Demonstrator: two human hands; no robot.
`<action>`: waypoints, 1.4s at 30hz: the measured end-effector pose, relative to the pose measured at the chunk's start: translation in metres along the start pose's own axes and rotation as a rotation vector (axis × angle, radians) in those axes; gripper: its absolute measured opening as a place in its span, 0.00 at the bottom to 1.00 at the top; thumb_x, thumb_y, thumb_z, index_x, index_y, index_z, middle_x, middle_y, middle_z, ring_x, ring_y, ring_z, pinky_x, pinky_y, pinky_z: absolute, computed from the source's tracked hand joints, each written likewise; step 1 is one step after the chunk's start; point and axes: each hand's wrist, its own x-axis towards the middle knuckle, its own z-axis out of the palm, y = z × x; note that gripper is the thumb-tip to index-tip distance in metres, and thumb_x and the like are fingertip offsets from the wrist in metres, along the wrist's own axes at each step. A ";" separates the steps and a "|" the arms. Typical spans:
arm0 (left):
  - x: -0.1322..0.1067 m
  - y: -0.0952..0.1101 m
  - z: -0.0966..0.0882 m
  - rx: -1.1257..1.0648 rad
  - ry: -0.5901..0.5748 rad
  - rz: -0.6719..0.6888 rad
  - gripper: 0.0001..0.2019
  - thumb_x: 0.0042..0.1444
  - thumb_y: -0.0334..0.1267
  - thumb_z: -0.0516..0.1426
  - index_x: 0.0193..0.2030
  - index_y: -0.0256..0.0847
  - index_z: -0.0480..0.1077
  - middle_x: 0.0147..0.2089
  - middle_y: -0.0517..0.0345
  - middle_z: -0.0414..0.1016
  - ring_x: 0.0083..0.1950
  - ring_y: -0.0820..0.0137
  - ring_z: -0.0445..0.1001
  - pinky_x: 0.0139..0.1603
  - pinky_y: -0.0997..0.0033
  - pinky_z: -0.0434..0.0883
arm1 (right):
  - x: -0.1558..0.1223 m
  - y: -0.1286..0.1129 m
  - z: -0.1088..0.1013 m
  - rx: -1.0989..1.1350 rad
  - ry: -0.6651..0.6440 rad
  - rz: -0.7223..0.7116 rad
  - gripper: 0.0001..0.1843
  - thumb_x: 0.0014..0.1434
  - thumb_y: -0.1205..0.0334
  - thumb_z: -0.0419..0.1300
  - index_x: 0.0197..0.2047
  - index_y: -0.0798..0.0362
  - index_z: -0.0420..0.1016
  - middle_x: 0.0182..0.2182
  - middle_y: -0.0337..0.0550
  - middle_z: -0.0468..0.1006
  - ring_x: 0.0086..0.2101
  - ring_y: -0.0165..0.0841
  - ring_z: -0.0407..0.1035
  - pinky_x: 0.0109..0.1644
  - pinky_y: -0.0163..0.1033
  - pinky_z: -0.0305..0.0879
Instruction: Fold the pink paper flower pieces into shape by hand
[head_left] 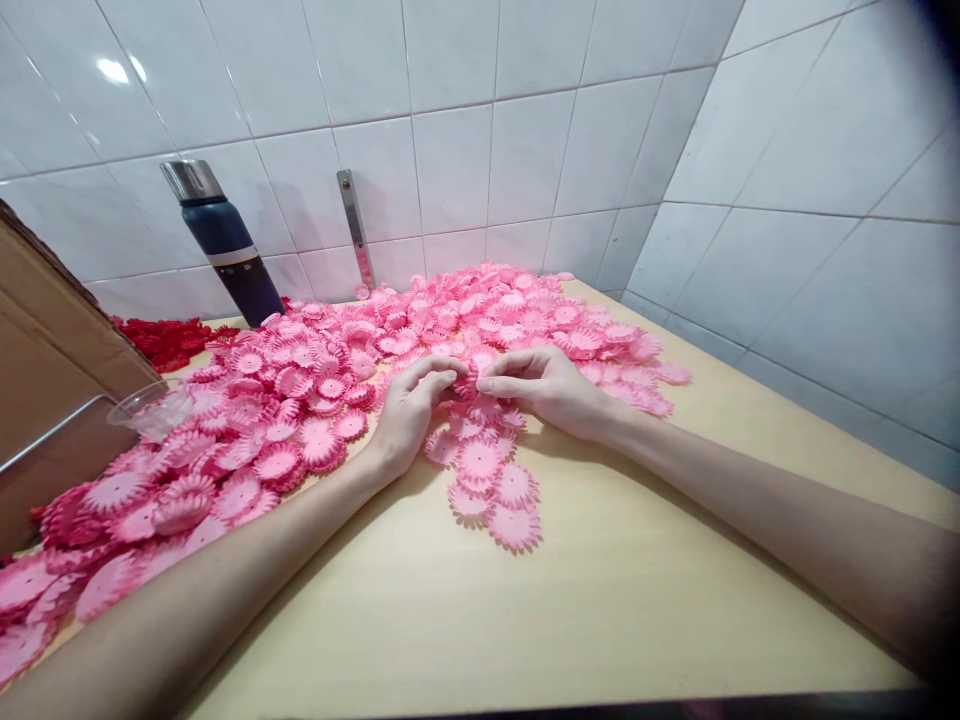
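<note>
My left hand and my right hand meet over the middle of the table, fingertips close together. Between them is a pink petal disc, round with a fringed edge, and each hand pinches it with thumb and fingers. Whether more than one disc is in the pinch I cannot tell. Just below my fingers lies a small group of loose pink discs, some overlapping, each with a tiny hole at its centre. A large heap of the same discs spreads behind and to the left of my hands.
A dark blue bottle with a steel cap stands behind the heap. Red pieces lie near it. At the left are a cardboard box and a clear plastic cup. A metal bracket is against the tiled wall.
</note>
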 end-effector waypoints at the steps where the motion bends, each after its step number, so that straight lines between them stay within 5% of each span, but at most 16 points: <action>1: -0.001 0.001 0.001 0.023 0.015 -0.002 0.05 0.53 0.38 0.60 0.32 0.39 0.74 0.32 0.59 0.73 0.35 0.72 0.72 0.39 0.73 0.71 | -0.001 -0.001 0.000 -0.027 -0.004 -0.007 0.10 0.48 0.58 0.70 0.30 0.55 0.80 0.25 0.39 0.75 0.25 0.26 0.64 0.28 0.35 0.60; 11: -0.002 0.001 0.001 0.049 0.079 -0.003 0.10 0.48 0.41 0.65 0.31 0.38 0.73 0.32 0.59 0.74 0.34 0.72 0.73 0.37 0.73 0.71 | -0.002 -0.004 -0.001 -0.116 -0.089 -0.001 0.15 0.54 0.51 0.66 0.36 0.56 0.80 0.25 0.39 0.73 0.23 0.25 0.62 0.26 0.34 0.57; 24: -0.003 0.003 0.003 0.147 0.093 0.022 0.11 0.48 0.42 0.66 0.31 0.37 0.73 0.33 0.58 0.74 0.36 0.72 0.74 0.38 0.73 0.71 | -0.001 -0.003 0.001 -0.051 -0.061 0.006 0.10 0.53 0.56 0.66 0.32 0.56 0.78 0.25 0.38 0.72 0.25 0.25 0.62 0.28 0.34 0.57; 30: 0.001 -0.005 -0.001 -0.018 0.109 -0.056 0.12 0.46 0.42 0.66 0.31 0.37 0.72 0.31 0.59 0.73 0.33 0.73 0.73 0.37 0.73 0.73 | 0.004 0.003 -0.001 0.030 0.082 -0.025 0.06 0.51 0.63 0.64 0.25 0.56 0.76 0.22 0.40 0.72 0.23 0.27 0.63 0.27 0.36 0.58; 35: 0.003 -0.008 -0.002 -0.014 0.230 -0.025 0.11 0.48 0.41 0.65 0.31 0.36 0.71 0.30 0.62 0.71 0.30 0.79 0.70 0.33 0.79 0.70 | 0.006 0.003 -0.003 0.070 0.213 -0.067 0.06 0.47 0.66 0.62 0.20 0.56 0.74 0.20 0.41 0.71 0.23 0.28 0.63 0.26 0.36 0.57; 42: -0.002 0.000 0.000 0.074 0.131 -0.001 0.05 0.50 0.34 0.61 0.35 0.39 0.74 0.36 0.60 0.74 0.35 0.74 0.74 0.38 0.73 0.73 | 0.002 0.001 0.001 -0.049 0.058 -0.024 0.08 0.52 0.60 0.65 0.30 0.56 0.78 0.23 0.41 0.75 0.24 0.28 0.65 0.29 0.37 0.60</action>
